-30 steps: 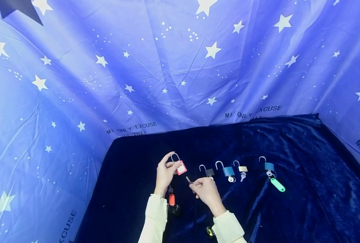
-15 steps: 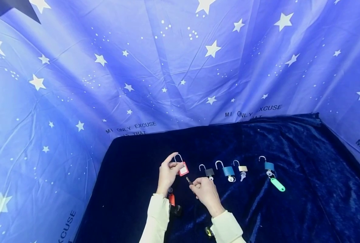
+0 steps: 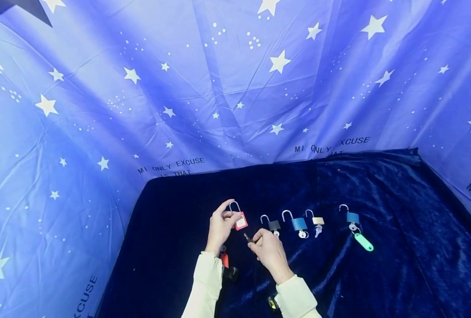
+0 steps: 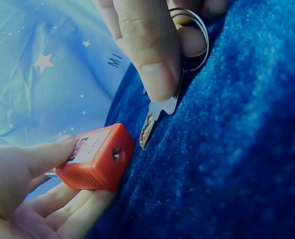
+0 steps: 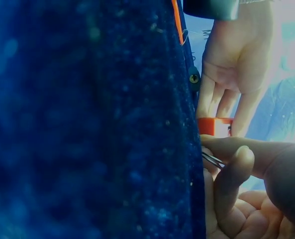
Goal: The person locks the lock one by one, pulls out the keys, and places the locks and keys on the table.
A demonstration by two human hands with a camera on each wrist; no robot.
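Note:
My left hand (image 3: 218, 229) grips a red padlock (image 3: 241, 222) by its sides, its metal shackle pointing up and away. In the left wrist view, the lock's underside with the keyhole (image 4: 117, 155) faces the key. Between thumb and fingers, my right hand (image 3: 272, 252) pinches a silver key (image 4: 157, 110). A metal split ring (image 4: 205, 37) hangs from the key around a finger. The key's tip points down beside the lock's underside, a small gap apart from it. In the right wrist view, the right thumb and fingers cover most of the key.
On the dark blue velvet cloth (image 3: 378, 185), a black padlock (image 3: 274, 225), a blue padlock (image 3: 299, 224), a brass padlock (image 3: 317, 220) and another blue padlock (image 3: 352, 217) with a green tag (image 3: 363, 242) lie with raised shackles and keys. An orange tag (image 3: 225, 259) lies by the left wrist.
My left hand has shifted a little to the right with the red padlock, closer to the key. The right hand has hardly moved, and the row of padlocks is unchanged.

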